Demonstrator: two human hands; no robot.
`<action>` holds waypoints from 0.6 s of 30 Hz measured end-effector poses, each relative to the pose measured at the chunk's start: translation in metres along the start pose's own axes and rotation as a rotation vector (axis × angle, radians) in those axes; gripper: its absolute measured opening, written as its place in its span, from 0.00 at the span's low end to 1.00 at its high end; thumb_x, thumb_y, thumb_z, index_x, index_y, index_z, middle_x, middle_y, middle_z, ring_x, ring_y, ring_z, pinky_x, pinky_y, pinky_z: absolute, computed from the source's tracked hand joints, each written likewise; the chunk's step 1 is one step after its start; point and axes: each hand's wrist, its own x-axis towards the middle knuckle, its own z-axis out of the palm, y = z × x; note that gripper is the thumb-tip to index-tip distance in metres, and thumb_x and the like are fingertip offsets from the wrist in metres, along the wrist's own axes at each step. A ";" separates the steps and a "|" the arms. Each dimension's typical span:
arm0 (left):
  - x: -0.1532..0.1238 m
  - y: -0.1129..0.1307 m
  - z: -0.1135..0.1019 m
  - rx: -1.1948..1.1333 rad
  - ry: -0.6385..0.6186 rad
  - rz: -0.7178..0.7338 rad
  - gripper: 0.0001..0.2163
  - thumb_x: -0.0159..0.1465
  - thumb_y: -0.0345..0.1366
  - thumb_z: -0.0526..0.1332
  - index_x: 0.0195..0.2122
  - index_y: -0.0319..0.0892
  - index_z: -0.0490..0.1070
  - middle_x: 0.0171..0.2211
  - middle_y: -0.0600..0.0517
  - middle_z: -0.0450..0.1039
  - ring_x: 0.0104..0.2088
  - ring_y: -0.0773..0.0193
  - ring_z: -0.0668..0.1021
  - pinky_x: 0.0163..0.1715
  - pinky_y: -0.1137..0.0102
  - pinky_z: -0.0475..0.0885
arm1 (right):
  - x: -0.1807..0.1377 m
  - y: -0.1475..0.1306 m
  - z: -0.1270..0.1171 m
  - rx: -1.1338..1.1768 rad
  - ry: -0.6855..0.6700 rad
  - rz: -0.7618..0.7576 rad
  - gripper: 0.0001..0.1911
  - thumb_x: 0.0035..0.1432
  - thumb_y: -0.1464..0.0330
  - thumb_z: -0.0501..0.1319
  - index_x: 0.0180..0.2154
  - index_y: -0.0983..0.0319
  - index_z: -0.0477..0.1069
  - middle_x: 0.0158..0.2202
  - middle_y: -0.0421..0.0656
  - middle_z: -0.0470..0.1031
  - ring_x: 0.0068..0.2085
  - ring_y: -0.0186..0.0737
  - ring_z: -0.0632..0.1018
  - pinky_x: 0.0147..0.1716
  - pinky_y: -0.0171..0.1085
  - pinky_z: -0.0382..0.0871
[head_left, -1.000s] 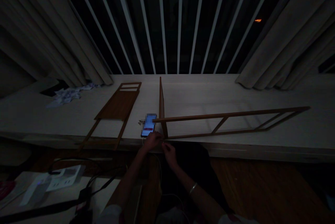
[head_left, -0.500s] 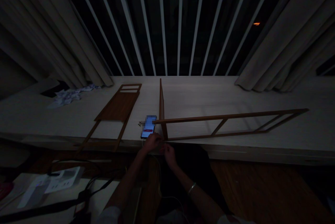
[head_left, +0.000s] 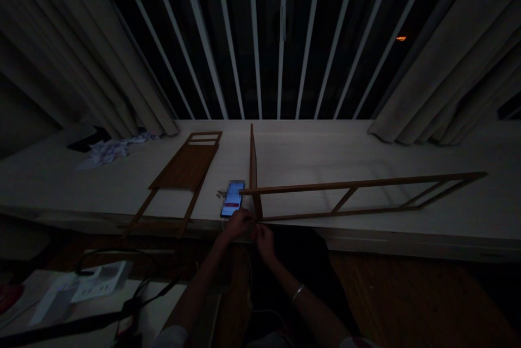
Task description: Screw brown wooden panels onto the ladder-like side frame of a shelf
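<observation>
At the near edge of the pale ledge, my left hand (head_left: 239,223) is closed beside the lower corner of a wooden frame (head_left: 309,188). Just below and to the right, my right hand (head_left: 264,242) has its fingers pinched together close to the left fingertips. Whatever lies between the fingers is too dark and small to make out. The frame stands on its side, one part pointing away and a longer part stretching right. A lit phone (head_left: 233,198) lies left of the frame, above my left hand, with several small pieces (head_left: 220,194) at its side.
Left on the ledge (head_left: 317,147) lies a folded wooden chair-like piece (head_left: 185,166). Crumpled papers (head_left: 106,151) are farther left. White railings (head_left: 280,55) and curtains (head_left: 431,60) stand behind. A power strip (head_left: 101,280) and dark straps (head_left: 101,318) lie at lower left.
The view has shifted slightly. Both hands stay close together at the frame's corner, with only small finger movement; the frame and phone look unmoved.
</observation>
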 end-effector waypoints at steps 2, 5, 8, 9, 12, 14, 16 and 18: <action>0.000 0.000 0.000 -0.002 -0.001 0.000 0.07 0.54 0.33 0.57 0.32 0.41 0.74 0.32 0.49 0.73 0.36 0.63 0.72 0.38 0.71 0.64 | 0.000 0.000 0.000 -0.018 0.009 -0.006 0.21 0.55 0.55 0.47 0.26 0.63 0.69 0.18 0.40 0.71 0.21 0.36 0.71 0.22 0.32 0.62; 0.001 -0.001 0.000 -0.005 -0.006 -0.002 0.07 0.54 0.33 0.57 0.32 0.41 0.74 0.32 0.50 0.73 0.36 0.64 0.72 0.38 0.71 0.64 | 0.000 0.000 0.000 -0.046 0.017 -0.018 0.21 0.56 0.56 0.47 0.27 0.63 0.69 0.19 0.41 0.71 0.21 0.36 0.71 0.22 0.32 0.62; 0.001 -0.001 0.001 -0.009 -0.007 -0.006 0.08 0.54 0.34 0.57 0.32 0.41 0.74 0.32 0.49 0.73 0.36 0.63 0.72 0.38 0.71 0.64 | 0.000 -0.002 0.000 -0.077 0.021 -0.032 0.21 0.56 0.57 0.47 0.26 0.63 0.69 0.19 0.41 0.71 0.22 0.36 0.71 0.24 0.32 0.62; 0.000 0.000 0.001 -0.010 -0.005 -0.008 0.08 0.54 0.33 0.57 0.32 0.41 0.74 0.32 0.49 0.73 0.36 0.63 0.72 0.38 0.71 0.64 | 0.000 -0.003 0.000 -0.087 0.023 -0.036 0.21 0.56 0.57 0.46 0.26 0.63 0.70 0.19 0.41 0.71 0.22 0.36 0.71 0.24 0.32 0.62; 0.000 0.001 0.001 -0.011 0.000 -0.009 0.08 0.54 0.33 0.57 0.32 0.40 0.73 0.32 0.48 0.73 0.36 0.63 0.72 0.38 0.71 0.63 | -0.001 -0.006 0.000 -0.116 0.024 -0.046 0.21 0.56 0.58 0.46 0.26 0.63 0.70 0.19 0.41 0.71 0.22 0.36 0.71 0.24 0.31 0.62; 0.000 0.002 0.000 -0.015 -0.004 -0.004 0.08 0.55 0.33 0.56 0.32 0.40 0.73 0.32 0.49 0.73 0.36 0.64 0.72 0.37 0.71 0.64 | -0.002 -0.007 0.000 -0.134 0.023 -0.050 0.21 0.57 0.58 0.46 0.26 0.63 0.70 0.19 0.41 0.71 0.22 0.35 0.71 0.24 0.31 0.62; 0.000 0.002 -0.001 -0.019 -0.009 -0.001 0.08 0.54 0.33 0.56 0.32 0.40 0.74 0.31 0.49 0.73 0.36 0.64 0.72 0.37 0.71 0.64 | -0.003 -0.009 0.001 -0.147 0.024 -0.054 0.21 0.57 0.58 0.46 0.26 0.64 0.70 0.20 0.42 0.72 0.22 0.35 0.71 0.24 0.31 0.61; 0.001 0.002 -0.001 -0.022 -0.013 -0.002 0.08 0.54 0.32 0.57 0.32 0.40 0.74 0.32 0.49 0.73 0.36 0.64 0.72 0.37 0.72 0.64 | -0.003 -0.010 0.001 -0.164 0.027 -0.057 0.21 0.57 0.58 0.46 0.26 0.65 0.70 0.20 0.42 0.72 0.22 0.35 0.71 0.23 0.30 0.61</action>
